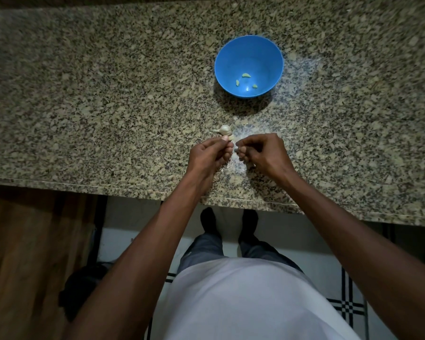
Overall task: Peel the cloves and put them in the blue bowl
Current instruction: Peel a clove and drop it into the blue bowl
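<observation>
A blue bowl (268, 55) stands on the granite counter with three peeled cloves (246, 75) lying in its bottom. Nearer to me, a partial garlic bulb (224, 129) rests on the counter. Just in front of it, my left hand (206, 157) pinches a pale clove (230, 137) between thumb and fingertips. My right hand (261, 153) is close beside it, its fingertips pinching a thin strip of skin (235, 144) at that clove. Both hands hover low over the counter.
Thin papery garlic skins (236, 165) lie on the counter under and between my hands. The counter's front edge (133, 191) runs just behind my wrists. Wood flooring and tiled floor show below.
</observation>
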